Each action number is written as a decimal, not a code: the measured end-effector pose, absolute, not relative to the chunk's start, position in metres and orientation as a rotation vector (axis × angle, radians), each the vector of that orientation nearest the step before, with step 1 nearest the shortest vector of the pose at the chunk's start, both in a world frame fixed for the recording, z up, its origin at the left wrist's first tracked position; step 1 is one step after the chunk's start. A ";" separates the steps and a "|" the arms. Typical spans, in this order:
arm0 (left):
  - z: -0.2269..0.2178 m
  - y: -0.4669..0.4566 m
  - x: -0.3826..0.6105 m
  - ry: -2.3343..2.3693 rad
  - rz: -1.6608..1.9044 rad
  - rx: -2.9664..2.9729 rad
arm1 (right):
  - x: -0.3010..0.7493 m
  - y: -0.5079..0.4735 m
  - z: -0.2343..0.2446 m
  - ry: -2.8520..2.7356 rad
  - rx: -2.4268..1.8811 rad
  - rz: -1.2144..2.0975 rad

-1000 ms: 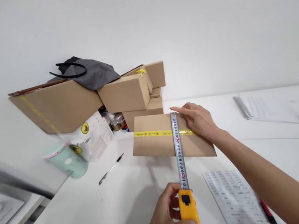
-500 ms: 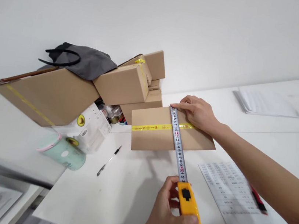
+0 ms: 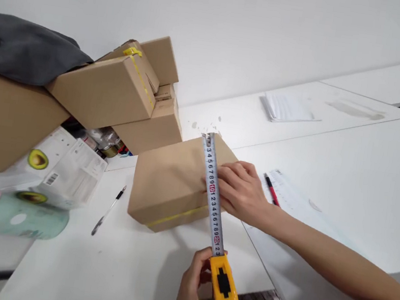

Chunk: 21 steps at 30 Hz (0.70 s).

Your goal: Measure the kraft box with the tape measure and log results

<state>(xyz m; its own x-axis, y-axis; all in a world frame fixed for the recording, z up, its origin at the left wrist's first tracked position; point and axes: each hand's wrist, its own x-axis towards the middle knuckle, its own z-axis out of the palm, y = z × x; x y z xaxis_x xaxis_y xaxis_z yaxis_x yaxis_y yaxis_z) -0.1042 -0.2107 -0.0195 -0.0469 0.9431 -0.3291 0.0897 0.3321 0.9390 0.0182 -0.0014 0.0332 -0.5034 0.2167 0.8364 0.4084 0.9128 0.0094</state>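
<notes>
My left hand grips the yellow tape measure case near the table's front edge. Its steel blade runs away from me across the top of a small cardboard box, and the hook sits at the box's far edge. The box lies on the white table with a yellow tape strip along its near side. My right hand comes in from the right, fingers curled on the box's right end and pressing against the blade.
Stacked cardboard boxes and a grey bag fill the left. Below them lie a white avocado-print carton and a mint cylinder. A black pen, red pen, printed sheet and paper stack lie around.
The box has been turned, so its yellow strip now faces the front. My right hand shifted from the far edge to the right end. The view moved closer and to the right.
</notes>
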 end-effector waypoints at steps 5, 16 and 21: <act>-0.014 -0.210 -0.091 1.562 0.623 1.073 | 0.084 -0.010 0.043 -1.737 -0.745 0.650; -0.019 -0.191 -0.062 1.652 0.638 1.273 | 0.148 -0.047 0.018 -1.576 -0.935 1.088; -0.028 -0.181 -0.058 1.676 0.769 1.443 | 0.143 -0.052 -0.014 -1.903 -1.005 1.025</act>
<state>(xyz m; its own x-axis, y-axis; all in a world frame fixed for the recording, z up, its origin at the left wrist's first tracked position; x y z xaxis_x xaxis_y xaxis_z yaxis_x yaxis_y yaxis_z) -0.0583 -0.1808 -0.0283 -0.0519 0.9840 -0.1706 0.5124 0.1729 0.8411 0.1427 -0.0522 -0.0139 -0.4198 0.8765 0.2356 0.2856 0.3740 -0.8824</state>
